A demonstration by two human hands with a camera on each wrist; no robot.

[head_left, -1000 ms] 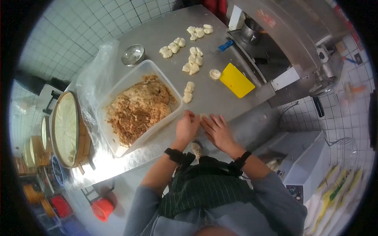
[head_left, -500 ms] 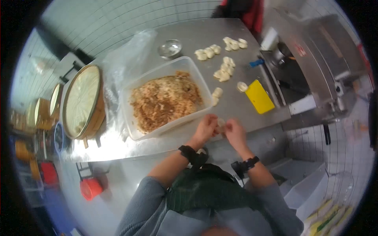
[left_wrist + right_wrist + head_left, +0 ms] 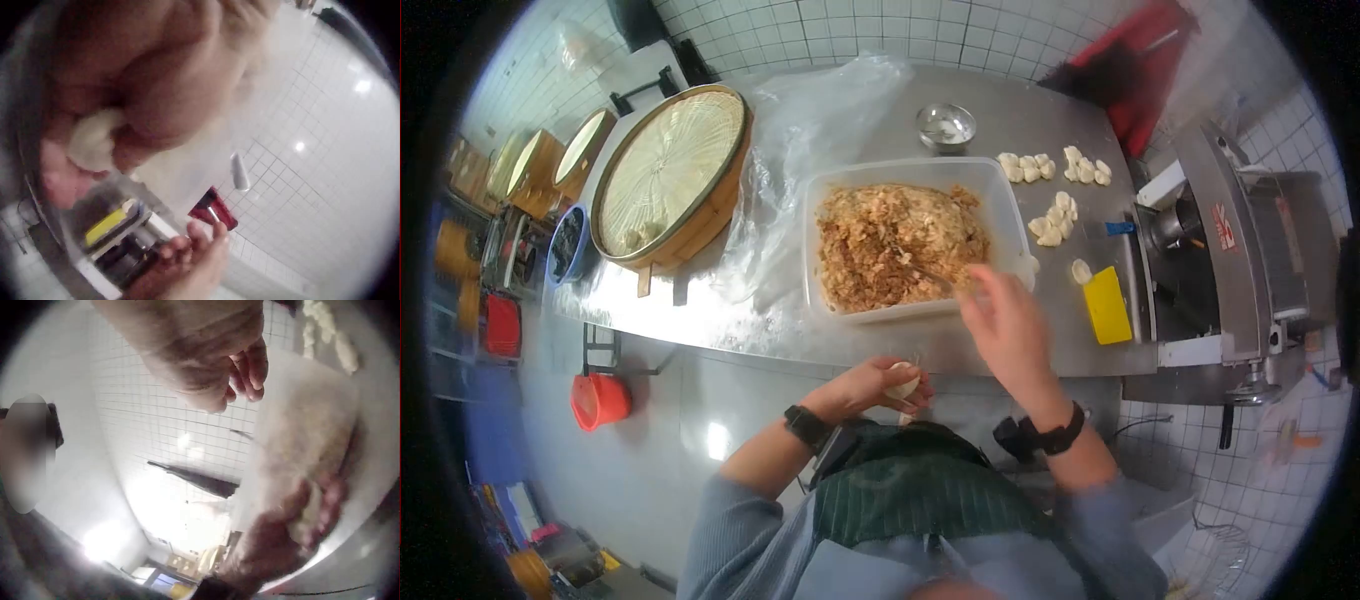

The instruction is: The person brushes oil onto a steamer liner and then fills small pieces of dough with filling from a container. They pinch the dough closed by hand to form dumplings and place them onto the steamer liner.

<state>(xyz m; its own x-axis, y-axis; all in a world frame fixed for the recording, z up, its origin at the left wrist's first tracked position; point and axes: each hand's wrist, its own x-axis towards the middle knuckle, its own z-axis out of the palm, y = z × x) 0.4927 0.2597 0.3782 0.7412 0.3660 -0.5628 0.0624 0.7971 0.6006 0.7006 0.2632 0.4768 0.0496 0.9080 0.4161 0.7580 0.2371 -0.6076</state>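
Observation:
My left hand, at the table's front edge, holds a round, pale dough wrapper in its curled fingers. The left wrist view shows the same dough below the thumb. Farther right, my right hand is over the front right corner of a clear plastic tub. Its fingertips pinch a thin stick-like tool that slants into the minced filling; the tool's far end is hidden there. In the right wrist view those fingers are bent together.
Several dough pieces lie right of the tub, near a yellow scraper. A metal bowl stands behind it. Plastic sheeting and a bamboo steamer are on the left. A machine stands at the right end.
Both hands were together at the table's edge over the dough. They have parted: the left keeps the wrapper, the right has moved to the tub with the tool. The head view has turned left.

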